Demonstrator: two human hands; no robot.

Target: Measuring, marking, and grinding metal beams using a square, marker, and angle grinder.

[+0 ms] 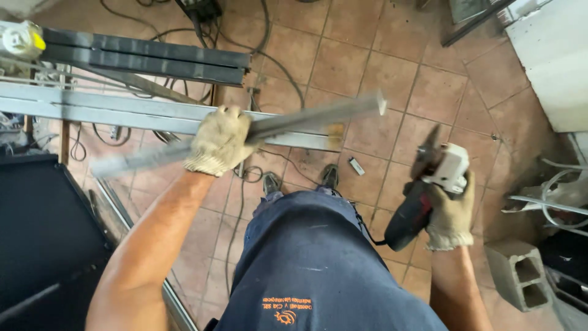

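My left hand [219, 141], in a worn work glove, grips a short grey metal bar [318, 114] near its middle. The bar is blurred and slants up to the right, above a long galvanised steel profile [122, 110] resting across supports. My right hand [450, 211], also gloved, holds an angle grinder [429, 184] with a red and black body, white head and dark disc, to the right of my legs. The grinder is apart from the bar.
Dark steel tubes [147, 55] lie behind the profile, a tape measure [21, 40] at their left end. Cables [269, 55] run over the tiled floor. A concrete block [517, 276] stands at lower right. A dark panel [43, 233] fills the lower left.
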